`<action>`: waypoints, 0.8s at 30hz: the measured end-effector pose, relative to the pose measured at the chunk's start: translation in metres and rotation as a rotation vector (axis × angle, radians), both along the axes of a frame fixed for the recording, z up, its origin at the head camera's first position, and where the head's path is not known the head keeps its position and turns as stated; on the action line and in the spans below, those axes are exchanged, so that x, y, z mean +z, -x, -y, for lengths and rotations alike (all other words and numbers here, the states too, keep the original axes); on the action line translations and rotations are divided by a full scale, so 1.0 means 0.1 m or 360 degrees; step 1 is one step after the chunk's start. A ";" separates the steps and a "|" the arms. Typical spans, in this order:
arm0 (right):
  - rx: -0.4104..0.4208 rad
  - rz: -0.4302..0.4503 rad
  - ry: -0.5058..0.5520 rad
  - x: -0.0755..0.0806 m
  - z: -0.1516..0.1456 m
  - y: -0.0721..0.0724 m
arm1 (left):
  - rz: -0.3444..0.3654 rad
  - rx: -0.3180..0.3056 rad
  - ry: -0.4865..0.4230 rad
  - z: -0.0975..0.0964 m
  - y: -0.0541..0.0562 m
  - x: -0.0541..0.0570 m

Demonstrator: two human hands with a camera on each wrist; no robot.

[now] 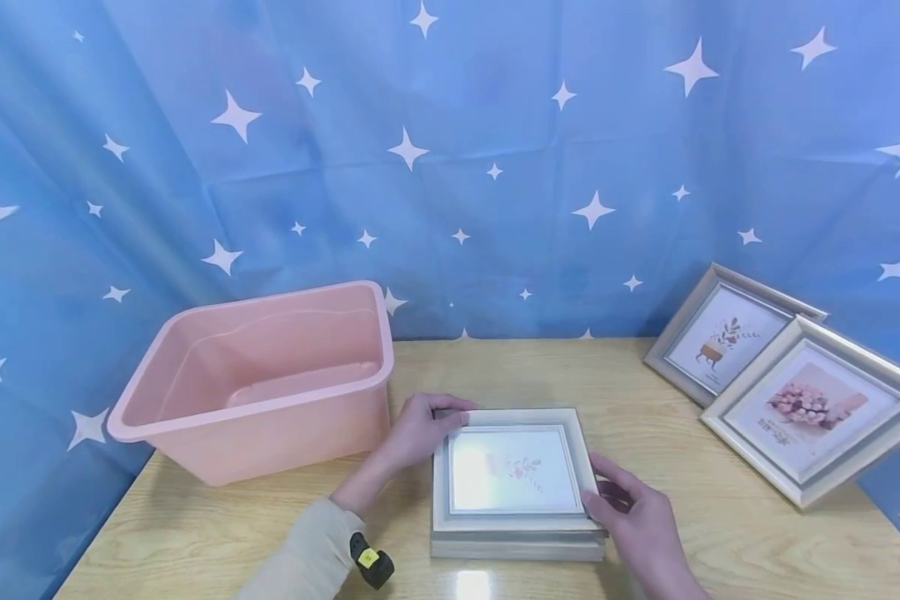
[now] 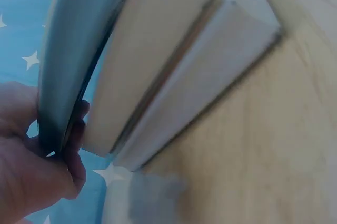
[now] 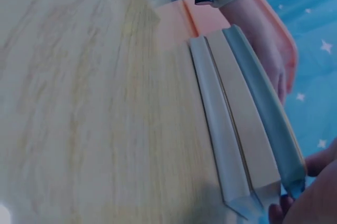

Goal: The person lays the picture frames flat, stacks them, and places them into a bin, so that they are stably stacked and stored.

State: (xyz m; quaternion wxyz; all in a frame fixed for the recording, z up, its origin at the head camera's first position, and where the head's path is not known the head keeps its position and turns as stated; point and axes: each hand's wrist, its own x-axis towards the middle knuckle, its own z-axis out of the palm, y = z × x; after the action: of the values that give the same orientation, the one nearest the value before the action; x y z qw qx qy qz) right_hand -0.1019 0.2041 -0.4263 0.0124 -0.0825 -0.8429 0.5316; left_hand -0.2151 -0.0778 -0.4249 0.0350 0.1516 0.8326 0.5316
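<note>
A light picture frame with a glossy, glare-covered floral print lies at the top of a small stack at the front middle. My left hand pinches its far left corner, thumb on top and fingers beneath. At the near right corner, my right hand grips the same frame with the thumb over the border. In the left wrist view, the held frame is separated by a gap from the beige frame below it. Under that lies a whitish frame against the table.
To the left stands a pink plastic tub with its inside visible. On the right, a frame with a pink flower picture overlaps a frame with a plant picture. Behind the wooden table hangs a blue star-patterned curtain.
</note>
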 end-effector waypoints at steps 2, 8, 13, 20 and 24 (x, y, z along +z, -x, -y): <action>0.0005 0.0013 0.0018 -0.02 0.00 0.00 | 0.0006 -0.0003 0.0004 0.00 0.00 -0.04; 0.0018 0.0026 0.0134 -0.09 -0.03 -0.01 | 0.0042 0.0004 0.0007 0.00 0.00 -0.14; 0.0002 0.0039 0.0167 -0.11 -0.06 0.00 | 0.0068 0.0002 -0.0001 0.00 0.02 -0.16; 0.0087 -0.0037 0.0125 -0.08 -0.16 0.01 | 0.0094 0.0011 -0.0010 0.02 0.05 -0.17; 0.0272 -0.0242 -0.0090 0.03 -0.42 0.06 | 0.0130 0.0009 -0.0013 0.04 0.04 -0.19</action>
State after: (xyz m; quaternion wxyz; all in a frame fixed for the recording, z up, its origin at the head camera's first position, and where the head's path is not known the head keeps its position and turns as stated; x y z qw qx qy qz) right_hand -0.1078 0.2456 -0.4238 0.0333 0.0306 -0.8582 0.5114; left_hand -0.2189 -0.0817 -0.4442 0.0668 0.1274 0.8286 0.5410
